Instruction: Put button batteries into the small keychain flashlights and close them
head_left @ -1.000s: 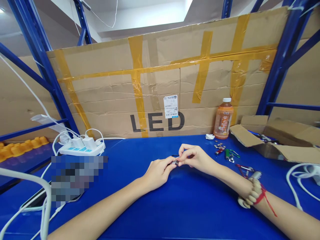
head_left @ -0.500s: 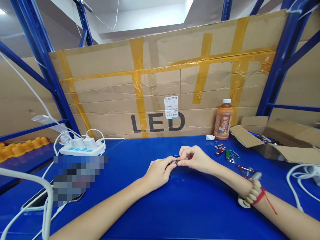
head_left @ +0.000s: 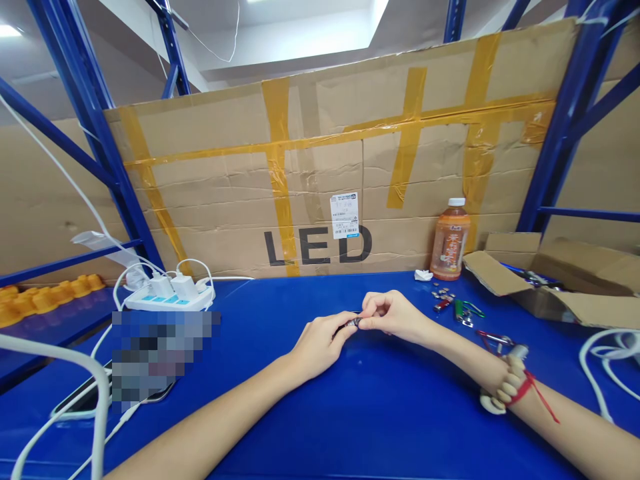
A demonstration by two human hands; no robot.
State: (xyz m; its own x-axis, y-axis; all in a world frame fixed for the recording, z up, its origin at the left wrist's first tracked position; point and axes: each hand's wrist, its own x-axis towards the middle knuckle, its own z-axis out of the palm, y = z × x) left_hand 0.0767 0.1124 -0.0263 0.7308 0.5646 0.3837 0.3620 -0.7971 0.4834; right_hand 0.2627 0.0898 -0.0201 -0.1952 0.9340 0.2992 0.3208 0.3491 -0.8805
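My left hand (head_left: 320, 347) and my right hand (head_left: 395, 315) meet over the middle of the blue tabletop. Between their fingertips is a small dark piece with a silvery part (head_left: 353, 323), mostly covered, so its kind is hard to tell. My left thumb and fingers are closed around one end of it. With thumb and forefinger, my right hand pinches the other end. A thin dark strip shows just behind the fingers. Right of my hands lie several small button cells (head_left: 443, 293), a red keychain piece (head_left: 443, 305) and a green carabiner piece (head_left: 459, 311).
An orange drink bottle (head_left: 450, 240) stands at the back beside crumpled white tissue (head_left: 423, 275). An open cardboard box (head_left: 555, 303) with metal pieces sits at right. A red carabiner piece (head_left: 495, 338) lies near my right wrist. At left are a power strip (head_left: 167, 299) and white cables (head_left: 97, 407).
The whole view has shifted slightly to the right and down. Both hands keep the same grip on the small piece, with hardly any finger movement visible.
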